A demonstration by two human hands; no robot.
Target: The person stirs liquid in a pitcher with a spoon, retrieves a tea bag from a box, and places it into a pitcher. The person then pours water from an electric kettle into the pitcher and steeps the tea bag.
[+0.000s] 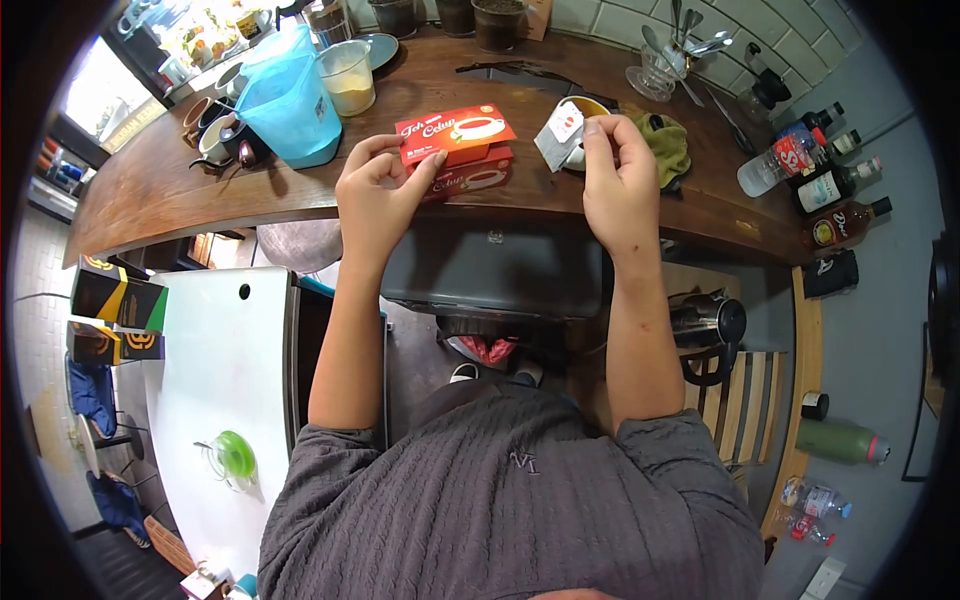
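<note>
L hand [380, 190]: thumb + fingers closed narrow on lid [456, 132] of red box, near its L side.
R hand [622, 172]: thumb + index pinched on white packet [553, 142] w/ red print.
Red box [470, 180]: on wood counter [250, 195], betw. blue pitcher [292, 115] & mug [576, 160].
Mug: partly hidden behind packet; green cloth [668, 150] just to R.

Counted on the brown wooden surface [150, 195]: one red cardboard box [458, 130], one white paper sachet [566, 124], one translucent blue plastic pitcher [295, 120], three round soil-filled pots [497, 25]. Noted below, at right: one silver-and-black kettle [700, 318], one green bottle [840, 441]; two small clear plastic bottles [815, 498] also recorded.
</note>
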